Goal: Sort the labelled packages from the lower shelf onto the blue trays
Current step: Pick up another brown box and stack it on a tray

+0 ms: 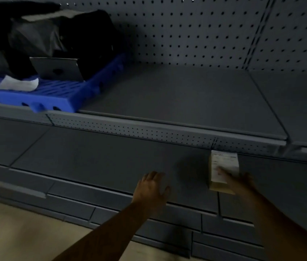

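Observation:
A small cream box with a white printed label [222,168] stands on the lower shelf [96,153] at the right, just under the upper shelf's lip. My right hand [240,182] grips its near right side, thumb across the label. My left hand [151,187] hovers flat over the lower shelf's front, fingers apart, holding nothing. A blue slatted tray [60,93] sits on the upper shelf at the far left. It carries black bagged packages [58,32], a grey flat package [56,69] and a white soft package [19,84].
The upper shelf [177,98] stretches grey to the right of the tray, backed by a perforated panel [196,29]. Its perforated front lip [130,129] overhangs the lower shelf. Beige floor [17,232] lies at the lower left.

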The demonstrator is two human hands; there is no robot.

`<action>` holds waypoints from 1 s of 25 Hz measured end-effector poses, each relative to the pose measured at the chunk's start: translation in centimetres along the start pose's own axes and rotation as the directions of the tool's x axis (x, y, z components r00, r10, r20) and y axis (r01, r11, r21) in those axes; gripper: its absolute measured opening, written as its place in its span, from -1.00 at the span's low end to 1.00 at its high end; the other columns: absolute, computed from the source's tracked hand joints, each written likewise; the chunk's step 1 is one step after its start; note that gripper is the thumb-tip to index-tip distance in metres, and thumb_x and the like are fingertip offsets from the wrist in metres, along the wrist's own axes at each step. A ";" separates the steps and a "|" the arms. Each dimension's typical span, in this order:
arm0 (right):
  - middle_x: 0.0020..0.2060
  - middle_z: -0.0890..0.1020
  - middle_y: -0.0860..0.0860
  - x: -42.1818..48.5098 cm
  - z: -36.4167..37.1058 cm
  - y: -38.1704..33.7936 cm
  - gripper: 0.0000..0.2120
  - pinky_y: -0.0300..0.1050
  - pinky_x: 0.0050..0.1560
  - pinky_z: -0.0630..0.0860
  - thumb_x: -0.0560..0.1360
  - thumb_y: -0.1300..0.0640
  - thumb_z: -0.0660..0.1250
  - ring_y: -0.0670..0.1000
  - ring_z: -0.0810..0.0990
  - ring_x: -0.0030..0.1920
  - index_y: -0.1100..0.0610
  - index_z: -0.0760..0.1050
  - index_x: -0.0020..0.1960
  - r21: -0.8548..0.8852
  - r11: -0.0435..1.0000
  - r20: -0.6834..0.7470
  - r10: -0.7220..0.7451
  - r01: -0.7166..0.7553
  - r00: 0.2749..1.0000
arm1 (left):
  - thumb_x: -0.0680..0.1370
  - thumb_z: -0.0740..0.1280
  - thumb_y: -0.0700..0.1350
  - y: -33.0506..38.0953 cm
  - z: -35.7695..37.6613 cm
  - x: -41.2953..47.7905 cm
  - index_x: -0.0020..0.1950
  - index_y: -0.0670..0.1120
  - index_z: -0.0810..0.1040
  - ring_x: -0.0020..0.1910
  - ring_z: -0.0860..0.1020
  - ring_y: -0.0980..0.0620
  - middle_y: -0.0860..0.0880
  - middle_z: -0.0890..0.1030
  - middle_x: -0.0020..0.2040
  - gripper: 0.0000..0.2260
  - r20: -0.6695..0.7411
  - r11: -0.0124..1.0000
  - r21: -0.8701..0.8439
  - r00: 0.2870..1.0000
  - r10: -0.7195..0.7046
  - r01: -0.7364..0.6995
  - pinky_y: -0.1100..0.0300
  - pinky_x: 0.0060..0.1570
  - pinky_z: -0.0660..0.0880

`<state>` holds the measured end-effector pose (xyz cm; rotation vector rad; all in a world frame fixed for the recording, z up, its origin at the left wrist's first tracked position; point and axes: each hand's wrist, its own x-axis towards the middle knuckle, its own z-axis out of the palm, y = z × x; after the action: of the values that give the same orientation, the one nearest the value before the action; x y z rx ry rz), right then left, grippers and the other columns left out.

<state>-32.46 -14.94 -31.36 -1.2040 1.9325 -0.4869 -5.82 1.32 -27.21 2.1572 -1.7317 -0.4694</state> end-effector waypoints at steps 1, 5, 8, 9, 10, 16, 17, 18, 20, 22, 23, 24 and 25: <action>0.30 0.53 0.19 -0.3 0.6 0.1 -0.12 0.09 0.09 0.54 0.33 -0.32 0.51 0.20 0.57 0.15 0.16 0.33 0.45 0.111 0.994 0.059 0.011 -0.017 0.998 | 0.61 0.28 0.12 -0.6 -0.3 -0.3 0.47 0.04 0.47 0.41 0.44 -0.03 0.00 0.51 0.42 -0.56 -0.005 1.000 -0.001 1.000 -0.011 0.011 0.15 0.38 0.37; 0.17 0.65 0.18 -3.2 2.3 -0.7 -0.48 0.14 -0.02 0.67 0.37 0.02 0.60 0.17 0.67 0.04 0.08 0.50 0.26 0.353 0.924 -0.029 -0.145 0.145 0.989 | 0.62 0.27 0.12 -1.7 -3.2 -1.0 0.45 0.05 0.48 0.42 0.43 -0.01 0.02 0.51 0.42 -0.58 -0.030 0.997 -0.018 0.996 -0.080 0.080 0.15 0.37 0.36; 0.02 0.69 0.09 -6.6 2.8 -3.1 -0.55 -0.20 -0.44 0.60 0.37 -0.10 0.58 -0.08 0.65 -0.25 0.07 0.53 0.13 0.236 0.949 -0.047 -0.206 0.211 0.977 | 0.61 0.27 0.13 -1.8 -5.9 -1.7 0.45 0.06 0.48 0.43 0.42 0.00 0.04 0.51 0.41 -0.59 -0.056 0.993 -0.015 0.991 -0.119 0.118 0.18 0.36 0.36; -0.04 0.68 0.05 -7.9 3.1 -4.2 -0.56 -0.30 -0.49 0.50 0.37 -0.14 0.56 -0.16 0.59 -0.30 0.06 0.54 0.11 0.227 0.952 -0.016 -0.205 0.203 0.979 | 0.62 0.26 0.14 -1.9 -6.9 -2.2 0.45 0.06 0.48 0.43 0.42 0.00 0.04 0.51 0.41 -0.58 -0.066 0.991 -0.006 0.989 -0.136 0.136 0.19 0.36 0.35; -0.10 0.66 0.01 -9.2 3.5 -5.3 -0.53 -0.33 -0.51 0.45 0.36 -0.18 0.56 -0.18 0.58 -0.31 0.07 0.57 0.12 0.222 0.958 0.028 -0.194 0.183 0.981 | 0.62 0.24 0.15 -2.2 -7.8 -2.8 0.46 0.08 0.46 0.44 0.41 0.01 0.05 0.50 0.42 -0.58 -0.074 0.988 0.005 0.985 -0.154 0.154 0.18 0.37 0.35; -0.11 0.71 0.01 -18.0 7.3 -11.0 -0.43 -0.15 -0.31 0.61 0.27 -0.29 0.56 0.01 0.70 -0.17 0.08 0.59 0.08 0.170 0.972 0.427 -0.220 0.161 0.877 | 0.62 0.22 0.19 -4.4 -12.5 -9.4 0.45 0.11 0.46 0.42 0.42 0.05 0.07 0.50 0.42 -0.58 -0.200 0.935 -0.025 0.915 -0.351 0.353 0.11 0.39 0.41; -0.12 0.71 0.00 -19.8 8.0 -11.8 -0.44 -0.17 -0.33 0.60 0.27 -0.28 0.57 0.00 0.69 -0.17 0.09 0.60 0.06 0.174 0.971 0.477 -0.230 0.166 0.848 | 0.61 0.23 0.19 -4.9 -13.4 -11.0 0.43 0.12 0.48 0.40 0.44 0.06 0.09 0.51 0.40 -0.59 -0.233 0.919 -0.037 0.891 -0.391 0.393 0.13 0.36 0.42; -0.14 0.71 -0.01 -21.7 8.7 -12.6 -0.45 -0.16 -0.33 0.59 0.26 -0.29 0.57 -0.01 0.69 -0.18 0.09 0.60 0.03 0.172 0.970 0.518 -0.237 0.171 0.822 | 0.61 0.24 0.19 -5.5 -14.3 -12.6 0.41 0.12 0.50 0.37 0.46 0.07 0.09 0.54 0.37 -0.60 -0.272 0.900 -0.052 0.861 -0.430 0.433 0.16 0.34 0.43; -0.19 0.70 -0.04 -25.9 10.1 -14.8 -0.48 -0.18 -0.36 0.52 0.23 -0.31 0.57 -0.04 0.67 -0.21 0.06 0.60 -0.05 0.162 0.969 0.605 -0.246 0.185 0.757 | 0.60 0.26 0.19 -7.1 -16.7 -16.3 0.37 0.11 0.53 0.33 0.49 0.07 0.09 0.56 0.32 -0.63 -0.345 0.853 -0.087 0.787 -0.511 0.515 0.18 0.30 0.43; -0.21 0.71 -0.03 -30.4 11.7 -17.3 -0.52 -0.20 -0.37 0.48 0.25 -0.29 0.57 -0.02 0.66 -0.21 0.07 0.61 -0.09 0.157 0.966 0.687 -0.256 0.205 0.680 | 0.60 0.26 0.18 -9.1 -19.6 -19.7 0.36 0.09 0.54 0.32 0.49 0.06 0.08 0.57 0.30 -0.63 -0.404 0.809 -0.086 0.722 -0.562 0.582 0.18 0.30 0.42; -0.20 0.71 -0.02 -32.6 12.4 -18.6 -0.53 -0.20 -0.36 0.47 0.26 -0.27 0.57 -0.01 0.66 -0.19 0.08 0.62 -0.09 0.158 0.963 0.719 -0.264 0.219 0.643 | 0.60 0.26 0.18 -10.2 -21.2 -21.2 0.36 0.10 0.54 0.32 0.49 0.06 0.09 0.57 0.30 -0.64 -0.438 0.786 -0.076 0.687 -0.579 0.613 0.19 0.29 0.42; -0.20 0.70 -0.01 -35.1 13.4 -20.2 -0.54 -0.20 -0.35 0.46 0.28 -0.25 0.57 0.00 0.65 -0.18 0.10 0.62 -0.08 0.164 0.956 0.746 -0.280 0.241 0.604 | 0.60 0.26 0.17 -11.5 -23.0 -22.8 0.35 0.10 0.54 0.31 0.49 0.06 0.09 0.58 0.29 -0.64 -0.482 0.765 -0.073 0.649 -0.589 0.640 0.20 0.27 0.42; -0.20 0.69 -0.01 -37.3 14.3 -21.5 -0.53 -0.20 -0.32 0.44 0.28 -0.24 0.58 -0.01 0.64 -0.18 0.13 0.62 -0.08 0.178 0.945 0.760 -0.308 0.273 0.572 | 0.60 0.26 0.17 -12.7 -24.8 -24.1 0.35 0.11 0.54 0.30 0.50 0.07 0.10 0.58 0.28 -0.65 -0.520 0.749 -0.072 0.616 -0.592 0.659 0.21 0.25 0.42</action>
<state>-0.10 8.66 -10.09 -1.4058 0.9570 -0.1022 11.55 28.82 -9.76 2.6364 -0.6898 0.0929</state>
